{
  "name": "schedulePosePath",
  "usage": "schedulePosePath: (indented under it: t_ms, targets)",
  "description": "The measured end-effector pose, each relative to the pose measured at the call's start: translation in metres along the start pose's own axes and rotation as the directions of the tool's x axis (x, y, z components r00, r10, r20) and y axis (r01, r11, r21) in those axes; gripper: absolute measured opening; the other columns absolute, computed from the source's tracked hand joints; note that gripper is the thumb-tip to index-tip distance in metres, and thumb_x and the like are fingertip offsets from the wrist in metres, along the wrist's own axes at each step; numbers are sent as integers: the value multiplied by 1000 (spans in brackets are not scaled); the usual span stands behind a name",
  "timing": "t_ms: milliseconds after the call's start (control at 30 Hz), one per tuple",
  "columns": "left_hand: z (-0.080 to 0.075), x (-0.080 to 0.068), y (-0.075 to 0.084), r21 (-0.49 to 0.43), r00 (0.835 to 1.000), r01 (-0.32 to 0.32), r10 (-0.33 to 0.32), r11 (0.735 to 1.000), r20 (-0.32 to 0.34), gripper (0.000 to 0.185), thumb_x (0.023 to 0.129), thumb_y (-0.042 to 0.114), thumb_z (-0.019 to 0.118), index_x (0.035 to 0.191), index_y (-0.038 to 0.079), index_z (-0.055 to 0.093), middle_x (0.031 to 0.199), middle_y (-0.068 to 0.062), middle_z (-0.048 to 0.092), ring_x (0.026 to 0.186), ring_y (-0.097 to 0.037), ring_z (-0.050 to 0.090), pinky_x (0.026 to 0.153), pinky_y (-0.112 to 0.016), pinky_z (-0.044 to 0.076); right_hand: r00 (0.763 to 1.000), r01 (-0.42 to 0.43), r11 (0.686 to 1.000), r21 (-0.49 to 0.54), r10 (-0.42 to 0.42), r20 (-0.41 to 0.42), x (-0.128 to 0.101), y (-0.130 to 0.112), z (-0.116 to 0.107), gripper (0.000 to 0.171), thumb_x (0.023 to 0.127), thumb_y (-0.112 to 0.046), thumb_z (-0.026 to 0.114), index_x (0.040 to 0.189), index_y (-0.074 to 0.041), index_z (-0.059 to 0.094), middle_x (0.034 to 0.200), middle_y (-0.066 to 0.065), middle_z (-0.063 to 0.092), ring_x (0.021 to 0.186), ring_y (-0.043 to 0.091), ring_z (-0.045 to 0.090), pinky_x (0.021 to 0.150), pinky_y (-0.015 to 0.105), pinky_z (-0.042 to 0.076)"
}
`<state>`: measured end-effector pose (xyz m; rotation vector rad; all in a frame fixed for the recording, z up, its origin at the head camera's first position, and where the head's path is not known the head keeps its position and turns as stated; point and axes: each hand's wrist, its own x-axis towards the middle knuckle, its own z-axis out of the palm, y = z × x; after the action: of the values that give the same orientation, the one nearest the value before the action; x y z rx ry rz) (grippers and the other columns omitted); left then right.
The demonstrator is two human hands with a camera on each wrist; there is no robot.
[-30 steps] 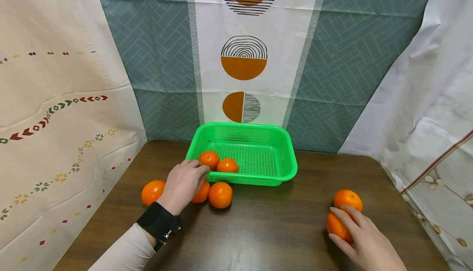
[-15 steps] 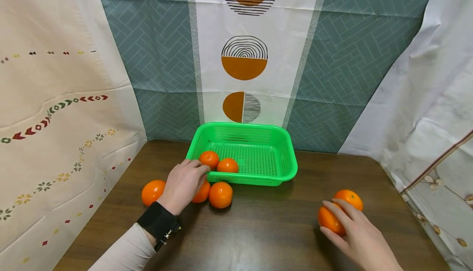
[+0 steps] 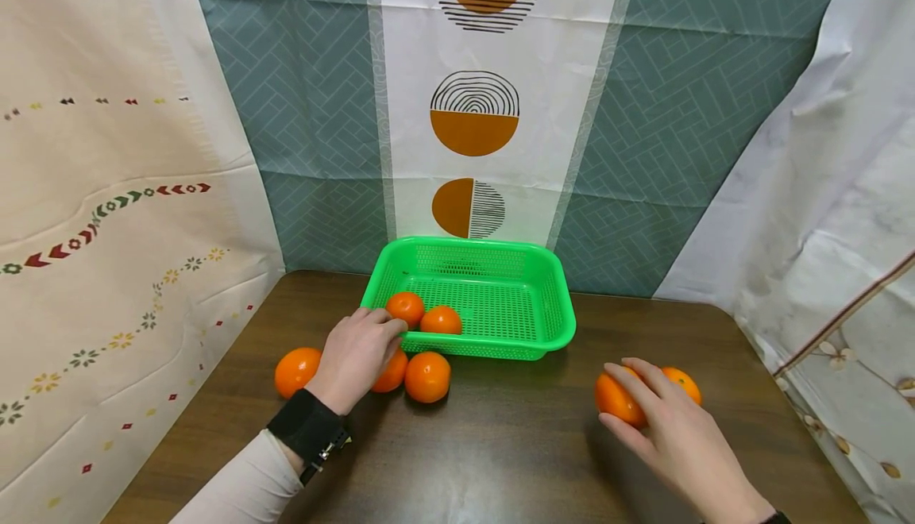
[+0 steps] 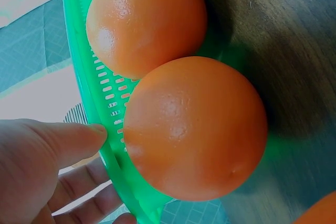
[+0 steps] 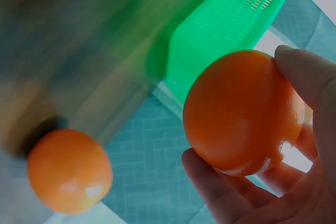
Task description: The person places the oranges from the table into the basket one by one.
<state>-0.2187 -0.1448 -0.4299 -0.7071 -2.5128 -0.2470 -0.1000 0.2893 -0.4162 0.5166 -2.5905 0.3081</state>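
Observation:
My left hand (image 3: 355, 357) grips the near-left rim of a green plastic basket (image 3: 511, 346). In the left wrist view the thumb lies on the rim and the other fingers go behind it. Two oranges in front of that wall, one of them this orange (image 4: 194, 129), fill the same view. My right hand (image 3: 675, 429) holds an orange (image 5: 241, 114) between thumb and fingers, over the right side of the table. Behind that hand a second orange (image 3: 682, 383) rests on the wood, partly hidden by the fingers.
Inside the basket, on its left, lie an orange (image 3: 405, 309) and another orange (image 3: 441, 320). One more orange (image 3: 296, 372) sits left of my left wrist. Patterned cloth (image 3: 322, 151) hangs behind the brown wooden table (image 3: 515, 445).
My right hand has moved left and a little away from me, carrying the orange off from the one beside it. The left hand has stayed on the basket rim.

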Motion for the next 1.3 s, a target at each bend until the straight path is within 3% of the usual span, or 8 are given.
schedulePosePath:
  t_ms: [267,967,1300]
  targets:
    - [-1,0,1,-5,1000,-1,1,1000,2,14,88,16,79,101,19,76,95,2,66,84,-23,57,67,-35,49,1000,20,1000,24,-20,17,21,-6,1,65,81,-40,85,138,-23,59,134,7,56,108,30,61,83,52,53]
    - [-2,-1,2,-11,1000,6,-6,1000,13,15,88,15,80,101,18,76,95,2,66,85,-23,57,68,-36,49,998,32,999,25,-34,56,66,-22,13,64,87,-55,74,140,-22,59,137,7,54,108,27,60,80,46,57]
    - [-2,-1,2,-2,1000,3,-3,1000,12,14,88,15,80,101,19,76,95,3,66,85,-23,57,69,-35,50,999,31,998,46,-33,40,77,-28,16,65,86,-50,78,140,-21,59,136,6,54,107,26,59,79,46,57]
